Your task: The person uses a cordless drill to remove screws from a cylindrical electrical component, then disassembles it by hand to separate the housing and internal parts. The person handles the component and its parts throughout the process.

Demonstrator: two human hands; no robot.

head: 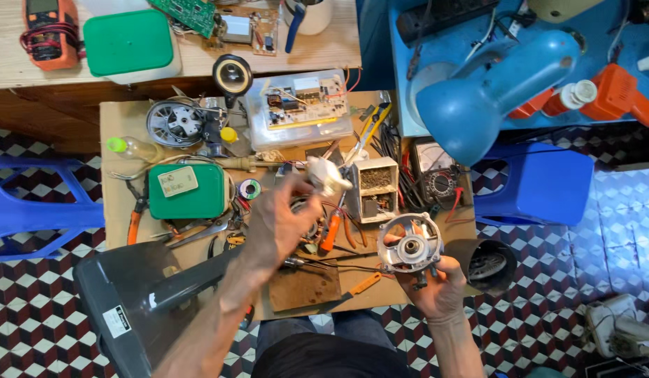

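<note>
My right hand (436,287) grips a round silver metal motor housing (410,245) with a bearing hole in its middle, held above the front edge of the low workbench (114,126). My left hand (279,220) is raised over the bench middle and pinches a small white plastic part (326,175) at its fingertips. The hand is blurred by motion. Under it lie a copper-wound stator and an orange-handled screwdriver (329,233), partly hidden.
A green box (186,190), a clear case with a circuit board (300,108), a small parts drawer (372,189), an analogue meter (436,171) and pliers crowd the bench. A blue desk lamp (492,91) hangs at right. A dark fan base (139,297) leans at front left; blue stools stand either side.
</note>
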